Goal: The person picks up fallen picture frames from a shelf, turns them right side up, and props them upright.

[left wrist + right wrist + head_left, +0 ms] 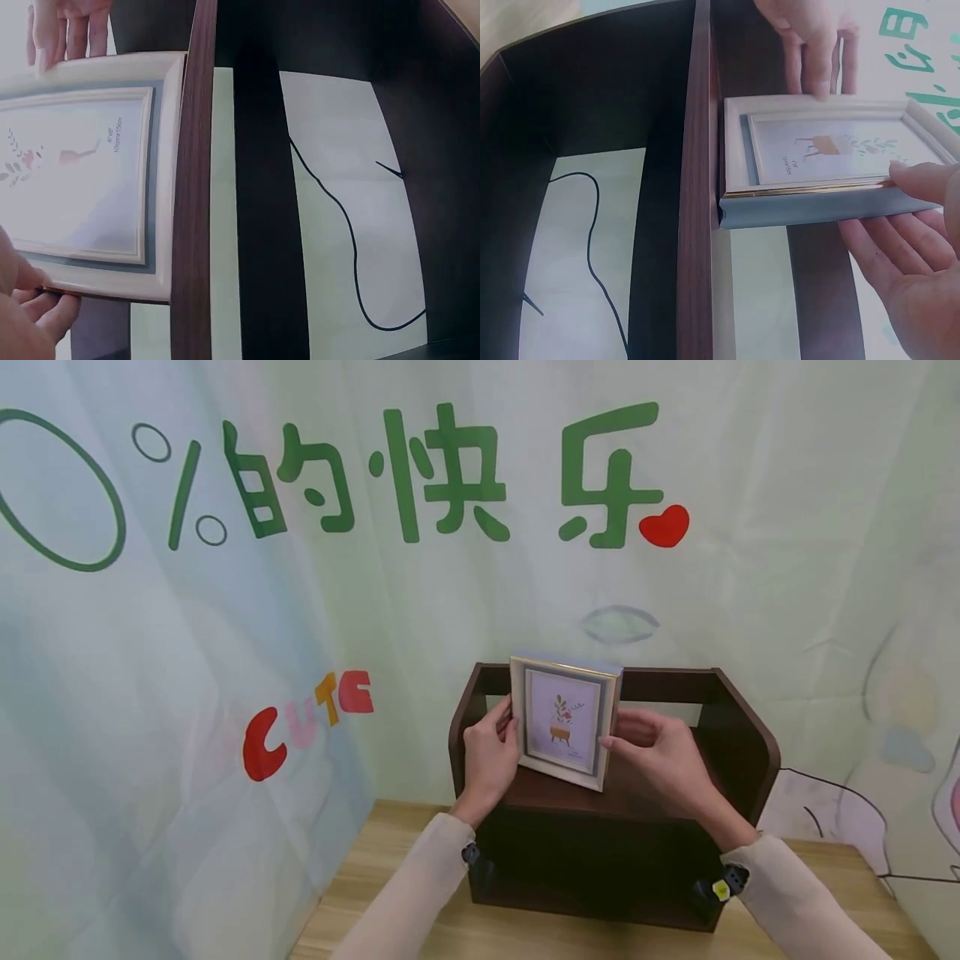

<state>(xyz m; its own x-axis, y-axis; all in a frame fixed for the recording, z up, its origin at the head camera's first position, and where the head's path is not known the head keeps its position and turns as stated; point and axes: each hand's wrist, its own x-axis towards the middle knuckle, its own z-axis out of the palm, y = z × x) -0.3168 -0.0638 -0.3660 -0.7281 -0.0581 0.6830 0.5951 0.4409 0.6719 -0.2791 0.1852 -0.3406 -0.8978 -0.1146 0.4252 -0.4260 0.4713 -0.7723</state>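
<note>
A cream picture frame [563, 721] with a potted-plant print stands on the upper board of a dark brown shelf unit [555, 797], turned slightly at an angle. My left hand [491, 758] holds its left edge, fingers curled toward the back. On the opposite edge, my right hand [670, 758] pinches the frame, thumb at the front and fingers behind, as the right wrist view shows. The frame's lower edge lies right at the shelf board [696, 187] in that view. A bluish-grey side of the frame faces the right wrist camera.
Below the upper board is an open lower compartment [585, 860], dark inside. The unit stands on a light wooden table [390, 843]. Behind and to the left hangs a pale printed cloth [420, 610] with green characters and coloured letters.
</note>
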